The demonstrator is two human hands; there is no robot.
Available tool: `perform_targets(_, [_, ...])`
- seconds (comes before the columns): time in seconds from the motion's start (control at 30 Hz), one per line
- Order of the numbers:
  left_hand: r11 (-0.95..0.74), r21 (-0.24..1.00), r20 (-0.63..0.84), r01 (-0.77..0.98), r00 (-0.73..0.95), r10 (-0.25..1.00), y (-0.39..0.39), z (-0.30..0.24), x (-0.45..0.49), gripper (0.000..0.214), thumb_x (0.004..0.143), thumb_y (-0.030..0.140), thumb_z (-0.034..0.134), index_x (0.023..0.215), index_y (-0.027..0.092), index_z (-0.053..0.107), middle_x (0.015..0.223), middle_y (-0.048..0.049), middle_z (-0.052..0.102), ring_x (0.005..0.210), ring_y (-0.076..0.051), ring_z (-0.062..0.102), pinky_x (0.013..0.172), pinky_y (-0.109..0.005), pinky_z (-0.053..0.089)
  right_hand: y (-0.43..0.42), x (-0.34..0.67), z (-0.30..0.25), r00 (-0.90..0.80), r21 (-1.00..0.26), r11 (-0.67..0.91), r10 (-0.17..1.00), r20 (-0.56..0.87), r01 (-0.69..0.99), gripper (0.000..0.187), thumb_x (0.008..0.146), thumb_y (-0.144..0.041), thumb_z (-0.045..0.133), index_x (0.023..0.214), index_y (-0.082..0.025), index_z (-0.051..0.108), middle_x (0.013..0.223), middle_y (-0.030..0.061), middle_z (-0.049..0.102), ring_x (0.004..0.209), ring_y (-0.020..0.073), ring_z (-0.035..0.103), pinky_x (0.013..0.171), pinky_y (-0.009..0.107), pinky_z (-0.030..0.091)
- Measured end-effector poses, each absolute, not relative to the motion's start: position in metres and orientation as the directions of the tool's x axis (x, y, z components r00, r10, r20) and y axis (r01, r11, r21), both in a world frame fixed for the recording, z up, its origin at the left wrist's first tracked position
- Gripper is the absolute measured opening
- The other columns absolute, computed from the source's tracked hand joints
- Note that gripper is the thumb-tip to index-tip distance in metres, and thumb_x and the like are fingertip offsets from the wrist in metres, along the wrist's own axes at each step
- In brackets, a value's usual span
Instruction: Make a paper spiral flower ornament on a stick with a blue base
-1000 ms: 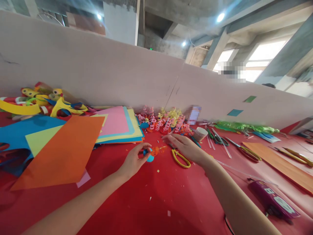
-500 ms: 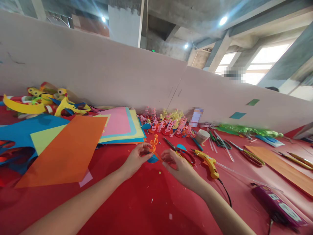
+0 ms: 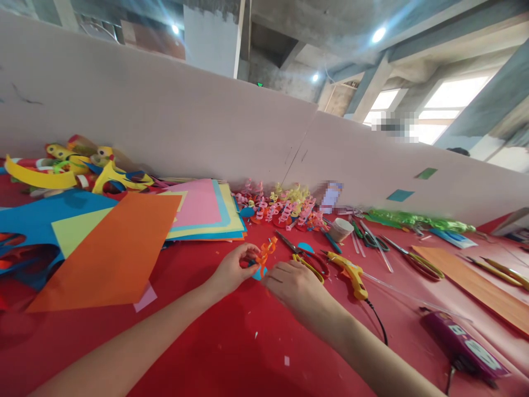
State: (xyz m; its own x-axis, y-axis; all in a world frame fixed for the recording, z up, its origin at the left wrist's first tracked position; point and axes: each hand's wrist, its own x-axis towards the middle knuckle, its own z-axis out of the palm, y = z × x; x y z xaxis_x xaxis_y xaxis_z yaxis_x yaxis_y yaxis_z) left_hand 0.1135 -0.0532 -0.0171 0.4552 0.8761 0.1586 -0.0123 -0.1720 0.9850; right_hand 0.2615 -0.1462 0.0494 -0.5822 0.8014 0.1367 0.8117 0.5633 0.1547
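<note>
My left hand [image 3: 236, 267] pinches a curled orange paper spiral [image 3: 265, 252] near its lower end. Against the bottom of the spiral is a small blue paper disc [image 3: 259, 272], partly hidden by the fingers. The spiral leans to the right. My right hand [image 3: 295, 284] is back-up beside the disc, its fingers bent and pressed together. Its fingertips are turned away, so what they grip, if anything, is hidden. Just beyond lie pliers [image 3: 303, 259] with red and yellow handles and another blue paper disc [image 3: 306, 248].
Pink and yellow paper spirals [image 3: 287, 209] crowd along the white partition [image 3: 198, 121]. To the left are stacked coloured sheets [image 3: 198, 207] and an orange sheet [image 3: 111, 253]. On the right lie a yellow glue gun [image 3: 351, 274], scissors [image 3: 424, 264], a white roll [image 3: 341, 229] and a purple device [image 3: 463, 344].
The orange spiral has tipped from upright to leaning right. My right hand has rolled over, back upward, and come closer to the disc. My left hand keeps its pinch.
</note>
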Motion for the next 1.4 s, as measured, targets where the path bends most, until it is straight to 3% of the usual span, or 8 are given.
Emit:
perform_targets(0.17, [-0.214, 0.976, 0.168, 0.031, 0.514, 0.841, -0.059, -0.017, 0.115, 0.032, 0.059, 0.010, 0.061, 0.089, 0.020, 0.057, 0.077, -0.0004, 0.065, 0.076, -0.018, 0.061, 0.064, -0.025, 0.043, -0.141, 0.244, 0.066, -0.653, 0.313, 0.595, 0.746, 0.129, 0.741, 0.012, 0.081, -0.009, 0.056, 0.076, -0.017, 0.063, 0.078, 0.0065, 0.065, 0.083, 0.0207, 0.054, 0.065, 0.031, 0.037])
perform_targets(0.3, [-0.265, 0.964, 0.205, 0.015, 0.593, 0.779, -0.063, -0.019, 0.115, 0.037, 0.062, 0.011, 0.061, 0.097, 0.022, 0.054, 0.076, 0.0014, 0.067, 0.069, -0.016, 0.061, 0.059, -0.024, 0.042, -0.129, 0.235, 0.073, -0.527, 0.282, 0.487, 0.846, 0.082, 0.827, 0.012, 0.077, -0.009, 0.058, 0.074, -0.018, 0.065, 0.075, 0.0072, 0.066, 0.082, 0.0223, 0.057, 0.065, 0.031, 0.037])
perform_targets(0.4, [-0.325, 0.944, 0.224, 0.066, 0.593, 0.773, -0.065, -0.017, 0.113, 0.037, 0.063, 0.011, 0.061, 0.097, 0.024, 0.052, 0.072, 0.0046, 0.063, 0.063, -0.014, 0.060, 0.056, -0.023, 0.041, -0.116, 0.237, 0.077, -0.354, 0.124, 0.353, 0.935, -0.017, 0.927, 0.013, 0.076, -0.011, 0.057, 0.076, -0.020, 0.067, 0.072, 0.0054, 0.068, 0.074, 0.0207, 0.060, 0.057, 0.028, 0.035])
perform_targets(0.5, [-0.330, 0.937, 0.203, 0.115, 0.590, 0.781, -0.067, -0.014, 0.112, 0.035, 0.064, 0.014, 0.063, 0.095, 0.023, 0.050, 0.075, 0.0030, 0.063, 0.067, -0.016, 0.061, 0.058, -0.024, 0.042, -0.103, 0.244, 0.079, -0.214, -0.167, 0.199, 0.974, -0.072, 0.966, 0.019, 0.073, -0.016, 0.059, 0.090, -0.023, 0.065, 0.075, 0.0007, 0.068, 0.068, 0.0166, 0.061, 0.051, 0.023, 0.032])
perform_targets(0.67, [-0.288, 0.951, 0.172, 0.114, 0.579, 0.797, -0.067, -0.016, 0.113, 0.043, 0.064, 0.016, 0.064, 0.103, 0.022, 0.048, 0.074, 0.0017, 0.062, 0.064, -0.017, 0.060, 0.060, -0.027, 0.043, -0.087, 0.257, 0.082, -0.213, -0.450, 0.106, 0.958, -0.194, 0.887, 0.021, 0.068, -0.017, 0.062, 0.089, -0.019, 0.059, 0.062, -0.0037, 0.060, 0.055, 0.0110, 0.054, 0.046, 0.019, 0.032])
perform_targets(0.93, [-0.225, 0.974, 0.161, 0.030, 0.605, 0.779, -0.064, -0.020, 0.112, 0.082, 0.064, 0.007, 0.061, 0.136, 0.030, 0.028, 0.089, -0.0001, 0.054, 0.077, -0.015, 0.059, 0.069, -0.029, 0.046, -0.069, 0.272, 0.071, -0.303, -0.602, 0.094, 0.918, -0.257, 0.793, 0.013, 0.065, -0.016, 0.065, 0.077, -0.018, 0.062, 0.060, -0.0044, 0.058, 0.056, 0.0103, 0.053, 0.049, 0.019, 0.037])
perform_targets(1.23, [-0.200, 0.979, 0.133, 0.039, 0.617, 0.776, -0.059, -0.031, 0.113, 0.085, 0.065, 0.012, 0.067, 0.138, 0.031, 0.026, 0.099, -0.0048, 0.055, 0.080, -0.017, 0.059, 0.071, -0.033, 0.047, -0.049, 0.294, 0.053, -0.442, -0.701, 0.031, 0.796, -0.414, 0.712, 0.023, 0.067, -0.019, 0.057, 0.084, -0.019, 0.074, 0.083, 0.0010, 0.073, 0.083, 0.0176, 0.064, 0.076, 0.024, 0.046])
perform_targets(1.4, [-0.112, 0.994, 0.096, -0.013, 0.626, 0.774, -0.061, -0.028, 0.114, 0.081, 0.064, 0.010, 0.066, 0.135, 0.029, 0.031, 0.103, -0.0055, 0.053, 0.079, -0.016, 0.061, 0.072, -0.033, 0.047, -0.049, 0.305, 0.044, -0.463, -0.753, 0.049, 0.814, -0.350, 0.656, 0.022, 0.066, -0.023, 0.061, 0.084, -0.022, 0.075, 0.080, -0.0006, 0.073, 0.081, 0.0187, 0.065, 0.075, 0.026, 0.048])
